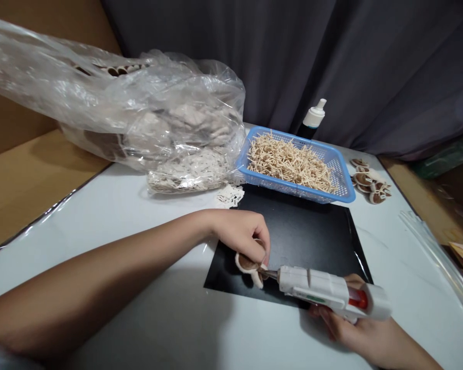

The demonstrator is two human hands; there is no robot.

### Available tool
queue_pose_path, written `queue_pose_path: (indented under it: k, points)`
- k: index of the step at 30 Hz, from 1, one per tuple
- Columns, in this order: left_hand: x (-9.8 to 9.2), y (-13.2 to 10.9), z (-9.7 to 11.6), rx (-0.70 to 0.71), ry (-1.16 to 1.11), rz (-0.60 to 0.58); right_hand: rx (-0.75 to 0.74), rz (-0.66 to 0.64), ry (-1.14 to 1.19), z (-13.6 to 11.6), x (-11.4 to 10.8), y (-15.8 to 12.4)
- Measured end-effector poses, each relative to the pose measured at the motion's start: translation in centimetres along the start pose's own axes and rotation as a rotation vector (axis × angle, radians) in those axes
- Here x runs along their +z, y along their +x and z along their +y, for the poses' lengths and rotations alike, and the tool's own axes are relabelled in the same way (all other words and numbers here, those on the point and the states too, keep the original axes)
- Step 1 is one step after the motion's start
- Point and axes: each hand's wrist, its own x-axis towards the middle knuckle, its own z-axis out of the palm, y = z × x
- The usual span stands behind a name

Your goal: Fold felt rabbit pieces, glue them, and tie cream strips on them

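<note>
**Glue gun meets cap on the mat**

Right hand [341, 321], half hidden, grips the glue gun [332, 290]. Left hand [241, 234] pinches a brown cap [248, 263] on the black mat [304, 236]. Beyond the mat: basket [341, 172] of sticks, bottle [313, 119] partly behind it, bag [139, 118] left.

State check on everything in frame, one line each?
left hand: pinching the small felt piece
small felt piece: on the black mat, glue gun tip at it
right hand: gripping the glue gun
glue gun: level, nozzle pointing left
black mat: flat on the table
blue basket: heaped with pale sticks
plastic bag: open, bulging
bottle: upright, capped
finished pieces: lying beside basket
</note>
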Motion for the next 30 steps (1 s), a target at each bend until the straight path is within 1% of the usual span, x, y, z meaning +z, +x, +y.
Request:
queue_pose_path:
  k: [3, 7, 11, 13, 16, 20, 26, 30]
  points:
    - [0.0, 0.0, -0.07, 0.008, -0.005, 0.001, 0.018, -0.012, -0.025, 0.09, -0.01, -0.2]
    - [0.04, 0.03, -0.19, 0.015, -0.013, 0.004, 0.077, -0.025, -0.031, 0.11, 0.14, -0.39]
    - [0.06, 0.07, -0.28, 0.023, -0.031, 0.006, 0.088, -0.022, -0.033, -0.26, 0.12, -0.25]
    - [0.04, 0.08, -0.3, 0.026, -0.035, 0.0, 0.123, -0.03, -0.036, -0.43, 0.06, -0.22]
    - [0.01, 0.08, -0.31, 0.039, -0.041, -0.01, 0.166, -0.032, -0.01, -0.49, 0.08, -0.32]
    - [0.06, 0.05, -0.27, 0.027, -0.04, -0.007, 0.213, 0.01, 0.062, -0.44, 0.2, -0.42]
    - [0.09, 0.04, -0.25, 0.034, -0.003, 0.003, 0.214, -0.025, 0.125, -0.38, 0.18, -0.38]
    - [0.0, 0.1, -0.42, 0.047, 0.011, -0.009, 0.203, -0.046, 0.065, -0.11, 0.23, -0.53]
